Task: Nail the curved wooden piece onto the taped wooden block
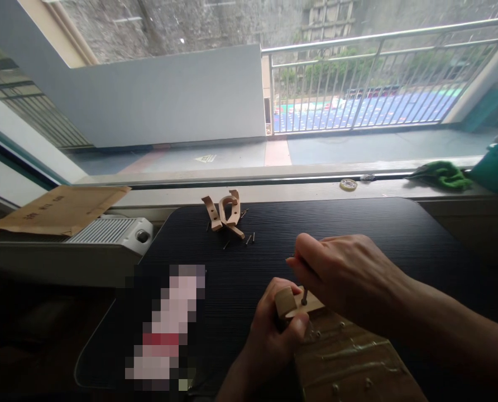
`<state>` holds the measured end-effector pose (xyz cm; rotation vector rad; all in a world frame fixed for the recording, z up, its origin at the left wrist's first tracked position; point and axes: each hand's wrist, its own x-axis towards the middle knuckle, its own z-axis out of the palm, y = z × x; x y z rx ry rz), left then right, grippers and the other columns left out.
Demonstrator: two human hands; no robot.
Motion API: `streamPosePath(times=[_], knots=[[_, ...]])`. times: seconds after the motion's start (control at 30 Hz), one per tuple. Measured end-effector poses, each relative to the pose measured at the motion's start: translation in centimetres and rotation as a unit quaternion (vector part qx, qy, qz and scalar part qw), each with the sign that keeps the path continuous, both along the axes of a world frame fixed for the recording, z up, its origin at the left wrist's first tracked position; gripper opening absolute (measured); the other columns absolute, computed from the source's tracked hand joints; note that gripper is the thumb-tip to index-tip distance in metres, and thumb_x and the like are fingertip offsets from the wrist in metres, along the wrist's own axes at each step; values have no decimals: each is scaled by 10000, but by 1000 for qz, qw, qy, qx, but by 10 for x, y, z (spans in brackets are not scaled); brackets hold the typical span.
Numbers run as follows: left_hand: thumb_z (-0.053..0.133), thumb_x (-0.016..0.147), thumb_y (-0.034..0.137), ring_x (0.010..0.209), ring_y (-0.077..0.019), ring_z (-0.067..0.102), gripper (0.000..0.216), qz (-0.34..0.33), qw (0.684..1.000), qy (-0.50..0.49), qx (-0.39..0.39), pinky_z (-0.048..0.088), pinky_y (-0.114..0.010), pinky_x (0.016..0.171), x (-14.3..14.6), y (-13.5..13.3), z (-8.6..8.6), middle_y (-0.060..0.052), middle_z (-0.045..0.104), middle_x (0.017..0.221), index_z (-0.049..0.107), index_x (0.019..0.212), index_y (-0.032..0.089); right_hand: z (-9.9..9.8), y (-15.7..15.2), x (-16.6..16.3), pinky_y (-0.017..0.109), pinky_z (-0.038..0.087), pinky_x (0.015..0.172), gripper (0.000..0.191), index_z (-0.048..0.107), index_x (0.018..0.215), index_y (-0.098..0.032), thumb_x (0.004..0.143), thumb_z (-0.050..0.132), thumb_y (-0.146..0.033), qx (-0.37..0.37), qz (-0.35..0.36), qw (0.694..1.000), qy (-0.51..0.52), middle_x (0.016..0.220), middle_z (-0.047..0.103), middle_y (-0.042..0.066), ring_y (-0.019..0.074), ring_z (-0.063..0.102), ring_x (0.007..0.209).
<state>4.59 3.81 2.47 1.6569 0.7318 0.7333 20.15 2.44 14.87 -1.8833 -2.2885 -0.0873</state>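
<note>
My left hand (274, 329) is closed around a small pale wooden piece (286, 301) with a rounded block end, its thumb pressing near the edge. This piece lies at the upper end of a brown wooden board (349, 363), which has shiny clear film or tape and several screw heads on its face. My right hand (336, 265) is wrapped around a screwdriver (305, 296); only its metal shaft shows, pointing down at the wooden piece, and the handle is hidden in the fist.
Curved wooden pieces (226, 212) and several loose screws (249, 239) lie at the back of the black table (341, 223). A pixelated patch (165, 329) covers the left side. On the sill are a tape roll (348, 185) and green cloth (441, 176). A brown envelope (60, 206) rests on the radiator (115, 231).
</note>
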Motion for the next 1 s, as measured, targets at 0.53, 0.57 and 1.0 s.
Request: streamPosePath(times=[0.53, 0.57, 1.0], knots=[[543, 792, 232, 754, -136, 463, 176, -4, 1000, -18, -19, 411, -248, 702, -1, 1, -1, -6, 507, 835, 507, 957, 182, 18, -15, 9, 246, 250, 550, 156, 449, 731, -179, 882, 431, -214, -57, 137, 988, 52, 650, 505, -16, 104, 387, 579], [546, 789, 230, 741, -131, 457, 175, -3, 1000, -17, -17, 405, -243, 692, -1, 1, 0, -1, 502, 823, 507, 953, 183, 14, -16, 8, 251, 246, 546, 167, 452, 746, -180, 893, 421, -253, -51, 104, 992, 55, 649, 512, -14, 106, 401, 578], [552, 755, 226, 651, -109, 431, 95, 27, 999, -25, -6, 390, -227, 625, 3, -3, 1, 27, 484, 715, 503, 816, 173, 28, -11, 4, 273, 204, 525, 223, 490, 693, -182, 891, 472, -282, 32, 231, 972, -42, 668, 510, -8, 129, 385, 635]])
